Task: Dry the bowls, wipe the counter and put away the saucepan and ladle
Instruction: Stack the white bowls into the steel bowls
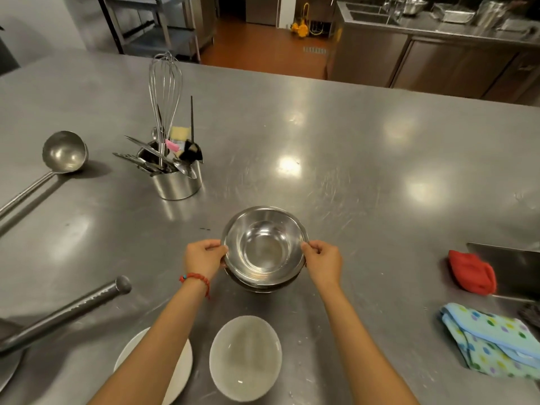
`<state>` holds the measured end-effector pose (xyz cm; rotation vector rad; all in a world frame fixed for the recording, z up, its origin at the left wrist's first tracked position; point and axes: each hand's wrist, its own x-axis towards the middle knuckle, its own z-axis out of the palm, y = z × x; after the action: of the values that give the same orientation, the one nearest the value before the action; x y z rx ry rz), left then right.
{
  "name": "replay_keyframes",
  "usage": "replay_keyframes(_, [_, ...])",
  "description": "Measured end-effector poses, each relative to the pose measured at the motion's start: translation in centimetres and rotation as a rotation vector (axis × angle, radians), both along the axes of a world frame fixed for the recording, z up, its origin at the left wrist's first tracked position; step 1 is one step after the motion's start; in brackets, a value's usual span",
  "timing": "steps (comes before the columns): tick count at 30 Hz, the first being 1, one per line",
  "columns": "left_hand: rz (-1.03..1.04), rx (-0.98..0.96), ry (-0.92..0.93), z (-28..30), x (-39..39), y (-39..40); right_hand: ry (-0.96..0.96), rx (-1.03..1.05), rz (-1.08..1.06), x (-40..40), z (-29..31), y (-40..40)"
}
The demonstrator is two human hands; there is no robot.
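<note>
steel bowl (264, 247) upright, mouth up

Lighting: overhead lamps, moderately bright, warm. Glare: round white patches across my steel counter (321, 147). Shadows: soft, short, beside the ladle (62, 152). Focus: centre sharp, far background soft. Distortion: wide-angle bowing at edges; the red cloth (472, 271) slightly smeared.

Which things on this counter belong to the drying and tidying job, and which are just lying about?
Job: steel bowls, white bowl, ladle, saucepan handle, dotted cloth, counter.
Lying about: utensil pot, whisk, red cloth, plate.
</note>
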<state>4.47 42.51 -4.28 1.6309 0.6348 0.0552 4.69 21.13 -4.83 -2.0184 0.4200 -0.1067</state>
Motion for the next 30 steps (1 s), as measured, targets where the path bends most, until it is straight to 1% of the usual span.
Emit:
replay_keyframes(10, [-0.023,0.106,0.062,-3.2,0.0,1.1,0.021,-0.211,0.011,0.2,-2.2,1.2])
replay_keyframes(15, [-0.036,0.098,0.082,-4.2,0.3,1.1,0.043,-0.291,0.033,-0.1,-3.0,0.9])
replay_keyframes(19, [-0.031,0.066,0.077,-4.2,0.4,0.8,0.045,-0.278,0.041,-0.3,-3.2,0.7])
replay_keyframes(22, [-0.035,0.026,0.075,-4.0,0.1,0.9,0.040,-0.222,0.025,-0.7,-3.2,0.7])
replay_keyframes(27, [0.011,0.022,0.059,-2.9,-1.6,1.5,0.020,-0.143,-0.036,-2.9,-2.5,0.5])
replay_keyframes(30, [-0.037,-0.056,0.041,-1.9,-4.1,1.6,-0.020,-0.075,0.020,-5.5,-1.9,0.5])
